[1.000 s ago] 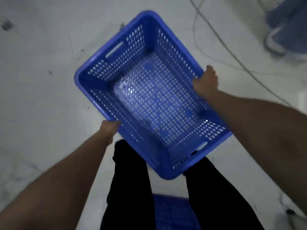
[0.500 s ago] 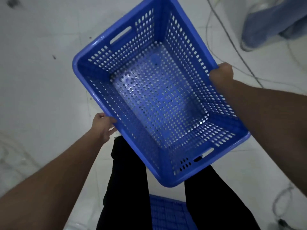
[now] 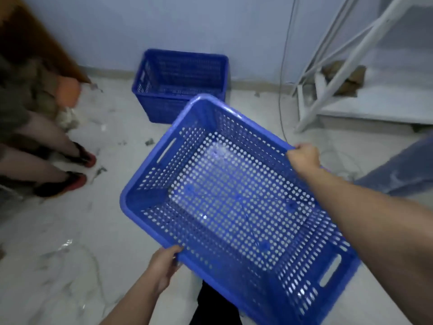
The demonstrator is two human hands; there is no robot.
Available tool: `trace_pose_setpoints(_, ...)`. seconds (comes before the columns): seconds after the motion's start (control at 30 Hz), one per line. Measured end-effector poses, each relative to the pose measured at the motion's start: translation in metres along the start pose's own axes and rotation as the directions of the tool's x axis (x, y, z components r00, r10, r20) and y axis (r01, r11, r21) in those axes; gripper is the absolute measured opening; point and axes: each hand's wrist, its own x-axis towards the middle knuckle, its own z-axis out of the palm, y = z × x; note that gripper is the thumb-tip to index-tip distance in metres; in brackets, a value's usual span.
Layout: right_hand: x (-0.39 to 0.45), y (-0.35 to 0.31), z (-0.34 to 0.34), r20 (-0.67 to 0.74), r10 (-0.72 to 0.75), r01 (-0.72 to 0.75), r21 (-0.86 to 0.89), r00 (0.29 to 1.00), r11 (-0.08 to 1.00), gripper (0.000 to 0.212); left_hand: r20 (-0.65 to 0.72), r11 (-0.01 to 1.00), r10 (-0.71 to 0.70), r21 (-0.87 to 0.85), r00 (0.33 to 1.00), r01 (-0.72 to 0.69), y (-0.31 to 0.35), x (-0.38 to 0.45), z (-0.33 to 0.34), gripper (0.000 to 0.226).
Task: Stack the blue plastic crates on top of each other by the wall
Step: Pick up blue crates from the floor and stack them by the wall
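Observation:
I carry an empty blue perforated crate [image 3: 234, 207] in the air, tilted, its open side toward me. My left hand [image 3: 164, 266] grips its near long rim. My right hand [image 3: 303, 156] grips the far long rim. A second blue crate [image 3: 180, 83] stands upright on the floor against the pale wall, just beyond the carried one, which hides its lower front corner.
At the left stands another person; bare legs and dark red-soled shoes [image 3: 70, 170] show. An orange object [image 3: 68, 90] lies near a brown panel. A white metal frame [image 3: 332, 73] and a hanging cable [image 3: 284, 66] are at the right. Debris dots the marble floor.
The view has lifted from the floor at my feet to the wall. The second crate, the other person and the frame came into sight. Both hands kept their hold on the crate.

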Motion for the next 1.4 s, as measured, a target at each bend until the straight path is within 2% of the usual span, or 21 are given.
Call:
trace_pose_setpoints(0.1,-0.01,-0.08,-0.022,-0.047,-0.075,0.077,0.049,0.996,0.996,0.022,0.022,0.991,0.017,-0.137,1.0,-0.013,0.046,-0.019,-0.013,0.018)
trace_pose_setpoints(0.27,-0.006,-0.197,-0.043,-0.091,-0.205,0.217,0.155,0.974,0.964,0.027,0.011,0.97,0.141,-0.202,0.99,-0.136,0.134,-0.037,-0.019,0.013)
trace_pose_setpoints(0.4,0.03,-0.272,-0.036,-0.143,-0.251,0.278,0.224,0.957,0.934,0.019,0.019,0.941,0.192,-0.286,0.981,-0.179,0.201,-0.042,-0.016,0.011)
trace_pose_setpoints(0.47,0.046,-0.306,-0.032,-0.129,-0.303,0.325,0.214,0.944,0.921,0.014,0.019,0.937,0.184,-0.306,0.983,-0.17,0.23,-0.041,-0.013,0.01)
trace_pose_setpoints(0.6,0.083,-0.373,-0.018,-0.042,-0.414,0.414,0.185,0.909,0.891,0.019,0.028,0.925,0.17,-0.35,0.985,-0.149,0.286,-0.029,-0.003,0.009)
trace_pose_setpoints(0.87,0.161,-0.493,0.017,0.063,-0.518,0.515,0.061,0.853,0.855,0.019,0.03,0.894,0.106,-0.441,0.994,-0.082,0.378,0.011,0.032,0.007)
trace_pose_setpoints(1.03,0.211,-0.554,0.045,0.134,-0.558,0.567,-0.046,0.819,0.822,0.018,0.089,0.882,0.066,-0.47,0.994,-0.016,0.433,0.046,0.05,0.008)
trace_pose_setpoints(1.13,0.245,-0.611,0.083,0.118,-0.575,0.587,-0.122,0.81,0.801,0.015,0.143,0.9,0.024,-0.434,0.989,0.041,0.499,0.096,0.044,0.009)
trace_pose_setpoints(1.2,0.254,-0.622,0.082,0.115,-0.578,0.59,-0.151,0.808,0.793,0.015,0.165,0.893,0.028,-0.447,0.986,0.049,0.511,0.101,0.053,0.01)
trace_pose_setpoints(1.27,0.267,-0.632,0.087,0.128,-0.596,0.609,-0.213,0.793,0.764,0.021,0.103,0.883,0.001,-0.467,0.995,0.047,0.53,0.104,0.058,0.008)
trace_pose_setpoints(1.4,0.306,-0.678,0.113,0.097,-0.577,0.571,-0.345,0.811,0.745,0.026,0.095,0.919,-0.033,-0.389,0.995,0.068,0.603,0.142,0.052,0.012)
